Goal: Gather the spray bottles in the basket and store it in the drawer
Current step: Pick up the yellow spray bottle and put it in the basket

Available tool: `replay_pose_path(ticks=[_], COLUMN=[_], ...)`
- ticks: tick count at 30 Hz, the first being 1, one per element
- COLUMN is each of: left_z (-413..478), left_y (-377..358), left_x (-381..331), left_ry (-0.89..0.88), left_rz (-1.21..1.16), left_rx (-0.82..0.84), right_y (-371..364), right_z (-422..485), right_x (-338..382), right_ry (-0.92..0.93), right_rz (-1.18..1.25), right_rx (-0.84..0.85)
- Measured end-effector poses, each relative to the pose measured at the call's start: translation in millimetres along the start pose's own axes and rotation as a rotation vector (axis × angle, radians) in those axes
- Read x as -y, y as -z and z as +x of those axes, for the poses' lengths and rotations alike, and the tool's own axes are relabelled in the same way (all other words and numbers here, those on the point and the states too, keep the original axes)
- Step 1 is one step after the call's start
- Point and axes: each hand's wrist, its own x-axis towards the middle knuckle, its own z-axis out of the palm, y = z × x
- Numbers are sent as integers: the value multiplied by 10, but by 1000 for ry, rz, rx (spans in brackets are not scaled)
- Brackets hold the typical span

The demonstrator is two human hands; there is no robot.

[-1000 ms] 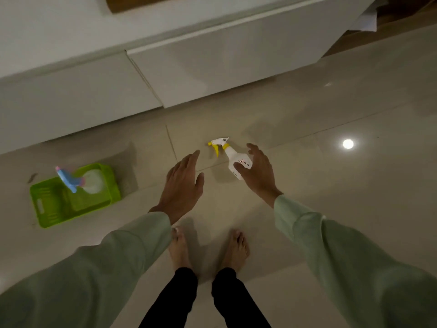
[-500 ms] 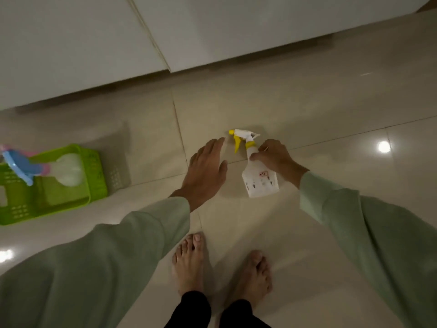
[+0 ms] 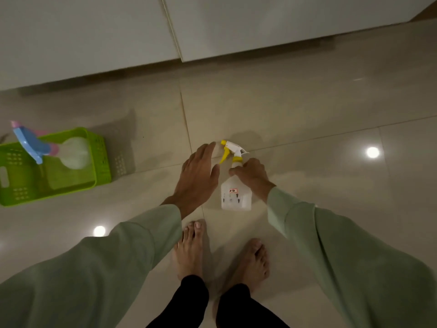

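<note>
- Two spray bottles in view: a white bottle (image 3: 235,197) with yellow trigger, and a blue-headed bottle (image 3: 73,152)
- White bottle: stands upright on the tile floor (image 3: 307,110), just ahead of the bare feet (image 3: 191,247); small red-edged label on its front face
- Right hand (image 3: 251,176): fingers curled and closed round the white bottle's neck, just under the yellow collar
- Left hand (image 3: 197,178): fingers spread and flat, palm down, just beside the white bottle on its left; contact with the bottle cannot be told
- Blue-headed bottle: lies tilted in the green basket (image 3: 101,159), pale round body inside, blue and pink head sticking out over the far left rim
- Basket: sits on the floor, well apart from the white bottle, to the person's left; its left end is cut by the frame edge
- White cabinet fronts (image 3: 260,22) run along the top of the view, a seam between two panels; all closed
- Both arms in pale green sleeves (image 3: 343,256), legs in black
- Ceiling lights reflect as bright spots on the glossy tiles
</note>
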Motion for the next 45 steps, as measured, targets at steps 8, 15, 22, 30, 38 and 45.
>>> replay_pose_path(ticks=[8,15,22,30,38,45], left_z=[-267,-697,-1294,-1810,-2042,-2016], left_y=[63,829,2062,3086,3694,3937], left_x=[59,-190,-246,794,2397,3563], left_ry=[10,0,18,130,231,249], left_rz=[-14,-43,-76,-161,-211,-224], left_rx=[18,-47,-182,-343,-319,-267], right_y=[22,492,685,-206,-1892,-3136], right_z=[-304,-1047,-2299,-3231,-3524,-3179], right_x=[-90,393,1348,2403,3231,3604], right_ry=[49,277,461,717,647,546], right_rz=[142,322,488,372,421,340], right_rx=[-72,-140,-34,-65,-75,-109])
